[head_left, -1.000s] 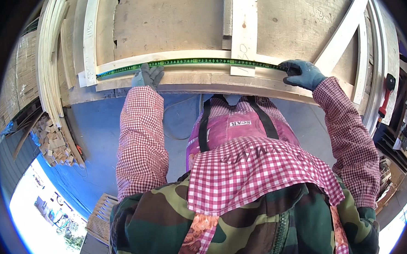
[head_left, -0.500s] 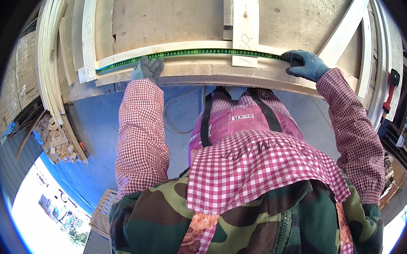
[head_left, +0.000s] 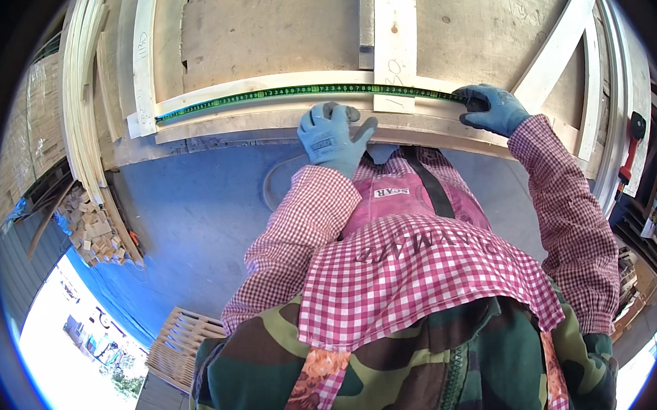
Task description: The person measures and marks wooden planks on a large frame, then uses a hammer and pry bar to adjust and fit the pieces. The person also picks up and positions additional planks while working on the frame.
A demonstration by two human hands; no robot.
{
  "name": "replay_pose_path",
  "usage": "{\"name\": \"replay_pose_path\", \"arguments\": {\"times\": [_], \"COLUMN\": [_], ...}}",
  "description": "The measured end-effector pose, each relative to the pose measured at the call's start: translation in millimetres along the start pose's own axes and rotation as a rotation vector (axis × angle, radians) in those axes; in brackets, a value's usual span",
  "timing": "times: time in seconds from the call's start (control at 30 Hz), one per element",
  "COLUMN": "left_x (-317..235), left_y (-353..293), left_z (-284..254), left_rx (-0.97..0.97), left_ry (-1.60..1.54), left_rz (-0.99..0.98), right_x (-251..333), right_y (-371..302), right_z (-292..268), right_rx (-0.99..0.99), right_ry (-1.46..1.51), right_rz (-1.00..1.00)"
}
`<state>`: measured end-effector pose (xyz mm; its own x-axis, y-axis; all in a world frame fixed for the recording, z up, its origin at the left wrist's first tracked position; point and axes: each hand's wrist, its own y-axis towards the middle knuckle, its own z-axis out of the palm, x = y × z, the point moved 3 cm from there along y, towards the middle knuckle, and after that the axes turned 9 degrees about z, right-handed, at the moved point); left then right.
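1. At far left, a pile of wood blocks [head_left: 92, 236] sits below the worktop [head_left: 275, 37]; the dark round rim of the view crops the stacks beyond it.
2. The left board [head_left: 143, 70] runs up out of view, so its far end is cut off. The tape measure [head_left: 285, 93] starts beside its foot, probably to take that edge as its starting point; whether the tip hooks onto anything is too small to tell.
3. The tape lies along the front of the worktop, beside a long wooden strip [head_left: 263, 82], seemingly to keep it straight.
4. The left hand [head_left: 332, 142], gloved, is at the front edge below the tape, its grip spread and apparently holding nothing. Its palm is hidden, and contact with the wood is unclear.
5. The tape crosses the middle board [head_left: 395, 31] near its lower end.
6. The right hand [head_left: 493, 109] has its grip curled around the tape's right end, likely steadying it; any case is concealed there.
7. Beyond lies a slanting board [head_left: 558, 41].
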<state>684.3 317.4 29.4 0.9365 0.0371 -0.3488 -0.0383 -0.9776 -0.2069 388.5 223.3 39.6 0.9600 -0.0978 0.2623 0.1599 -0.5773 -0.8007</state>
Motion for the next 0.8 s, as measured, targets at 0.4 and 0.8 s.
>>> {"name": "replay_pose_path", "arguments": {"times": [0.4, 0.8], "left_x": [-8, -7], "left_y": [30, 29], "left_z": [6, 6], "left_rx": [0.141, 0.077], "left_ry": [-0.119, -0.183], "left_rz": [-0.159, -0.237], "right_x": [3, 9], "right_y": [-1, -5], "right_z": [0, -2], "right_rx": [0.017, -0.009], "right_ry": [0.051, -0.065], "right_rz": [0.010, 0.030]}}
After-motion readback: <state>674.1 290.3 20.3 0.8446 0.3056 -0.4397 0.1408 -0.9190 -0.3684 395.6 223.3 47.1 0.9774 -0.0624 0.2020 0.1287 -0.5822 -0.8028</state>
